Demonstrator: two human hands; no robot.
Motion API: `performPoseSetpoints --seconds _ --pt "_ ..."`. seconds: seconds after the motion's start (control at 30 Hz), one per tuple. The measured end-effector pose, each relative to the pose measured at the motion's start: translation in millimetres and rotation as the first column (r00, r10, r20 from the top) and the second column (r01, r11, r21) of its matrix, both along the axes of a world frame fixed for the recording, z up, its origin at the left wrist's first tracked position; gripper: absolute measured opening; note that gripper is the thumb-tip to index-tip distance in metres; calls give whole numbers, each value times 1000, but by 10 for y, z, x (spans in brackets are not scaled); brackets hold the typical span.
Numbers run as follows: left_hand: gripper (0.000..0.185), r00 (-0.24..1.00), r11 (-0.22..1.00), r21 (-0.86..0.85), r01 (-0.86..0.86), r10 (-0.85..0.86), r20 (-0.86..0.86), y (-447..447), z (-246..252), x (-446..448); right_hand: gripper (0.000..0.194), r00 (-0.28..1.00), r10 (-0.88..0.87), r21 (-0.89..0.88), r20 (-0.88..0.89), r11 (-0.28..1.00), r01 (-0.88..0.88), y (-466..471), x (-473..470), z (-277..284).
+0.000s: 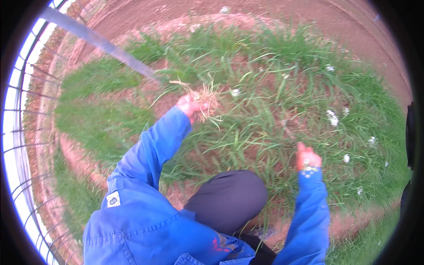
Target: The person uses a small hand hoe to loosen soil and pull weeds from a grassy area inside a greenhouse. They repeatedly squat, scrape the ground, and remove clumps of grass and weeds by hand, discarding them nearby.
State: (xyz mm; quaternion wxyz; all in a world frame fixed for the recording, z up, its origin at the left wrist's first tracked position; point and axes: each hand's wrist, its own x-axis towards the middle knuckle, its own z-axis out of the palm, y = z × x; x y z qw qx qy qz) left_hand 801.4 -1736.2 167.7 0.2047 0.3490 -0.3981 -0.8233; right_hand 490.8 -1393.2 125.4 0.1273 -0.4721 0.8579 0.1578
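Observation:
My left hand (189,105) is closed on a clump of dry, straw-coloured grass (208,101) with a few green blades, held above the green plants. My right hand (307,157) is low among the leaves, closed on a thin tool (289,130) that points up and to the left; its far end is hard to make out. Long, narrow green leaves (228,135) fill the bed between and around both hands. White flower heads (332,118) stand to the right, and small white blossoms overlap my right wrist.
A metal post (99,41) slants in from the upper left, ending near the plants beyond my left hand. Wire mesh (41,112) curves along the left side. Bare soil (298,20) lies beyond the bed. My bent knee (232,195) is close below the leaves.

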Motion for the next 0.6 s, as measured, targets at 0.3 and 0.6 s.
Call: performPoseSetpoints --seconds 0.3,0.6 --pt "37 886 902 -370 -221 344 309 -684 1229 2619 37 917 181 -547 354 836 46 598 -16 752" --pt "11 149 366 -506 -781 896 419 -97 1071 5814 38 853 18 -597 521 722 349 1142 201 946"
